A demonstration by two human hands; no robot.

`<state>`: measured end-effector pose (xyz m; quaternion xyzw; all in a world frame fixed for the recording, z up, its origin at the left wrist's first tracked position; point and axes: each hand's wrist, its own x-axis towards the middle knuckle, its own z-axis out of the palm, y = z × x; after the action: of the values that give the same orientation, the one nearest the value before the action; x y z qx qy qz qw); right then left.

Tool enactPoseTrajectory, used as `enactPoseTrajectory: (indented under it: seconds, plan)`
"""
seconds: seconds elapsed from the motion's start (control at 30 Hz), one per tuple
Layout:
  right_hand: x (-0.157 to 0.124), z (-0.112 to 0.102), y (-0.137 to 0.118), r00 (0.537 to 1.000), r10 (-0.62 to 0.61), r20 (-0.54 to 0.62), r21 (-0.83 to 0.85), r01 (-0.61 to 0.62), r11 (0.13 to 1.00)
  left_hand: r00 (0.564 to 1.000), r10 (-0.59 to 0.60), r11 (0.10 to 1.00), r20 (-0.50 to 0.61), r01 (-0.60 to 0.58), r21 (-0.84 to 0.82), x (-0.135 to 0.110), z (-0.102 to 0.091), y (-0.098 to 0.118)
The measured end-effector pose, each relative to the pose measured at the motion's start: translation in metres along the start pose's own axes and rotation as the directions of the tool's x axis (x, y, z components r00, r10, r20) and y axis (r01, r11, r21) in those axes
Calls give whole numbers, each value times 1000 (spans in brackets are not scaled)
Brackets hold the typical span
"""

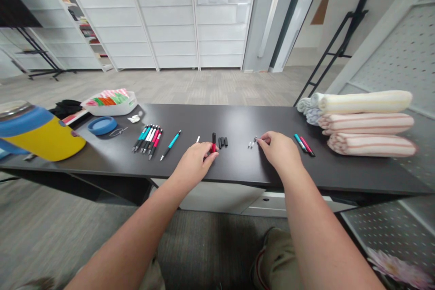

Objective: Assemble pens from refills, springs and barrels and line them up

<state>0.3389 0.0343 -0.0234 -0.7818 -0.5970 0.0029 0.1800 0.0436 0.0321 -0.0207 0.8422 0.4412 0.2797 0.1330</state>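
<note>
My left hand [195, 161] is closed near the middle of the desk, its fingers and thumb at a red pen part with a black end [214, 137]. Just behind that hand, the tip of a white piece [198, 139] shows. Several short black tubes [223, 142], like pen grips, lie beside the red part. My right hand [280, 147] has thumb and fingertips pinched together at a few small silvery pieces [252, 143]; what sits between the fingertips is too small to name. Right of it lie a teal pen barrel [300, 142] and a red pen barrel [307, 145].
Left on the dark desk [234, 120] are a row of pens [147, 139] and a single teal pen [171, 145]. Farther left stand a yellow-blue jug [44, 133], a blue lid [102, 125] and a white tray [112, 108]. Rolled towels [370, 123] are stacked right.
</note>
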Motion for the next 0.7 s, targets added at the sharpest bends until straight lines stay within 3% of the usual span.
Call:
enactPoseTrajectory:
  seconds: [0.1, 0.2, 0.37, 0.47, 0.7]
  plan:
    - [-2, -5, -3, 997, 6, -75, 53, -2, 999, 1000, 5, 1000, 10, -5, 1, 0, 0, 0]
    - [-11, -15, -19, 985, -32, -170, 283, 80, 956, 999, 29, 999, 30, -30, 27, 1, 1, 0]
    - [-34, -30, -65, 963, -195, -189, 666, 271, 695, 998, 50, 997, 42, -52, 56, 1, 1, 2]
    - [-43, -32, -84, 953, -243, -179, 733, 294, 613, 998, 48, 998, 44, -50, 47, 0, 0, 4]
    - [-44, -33, -93, 940, -283, -192, 749, 327, 576, 996, 70, 997, 63, -72, 32, 1, 0, 5]
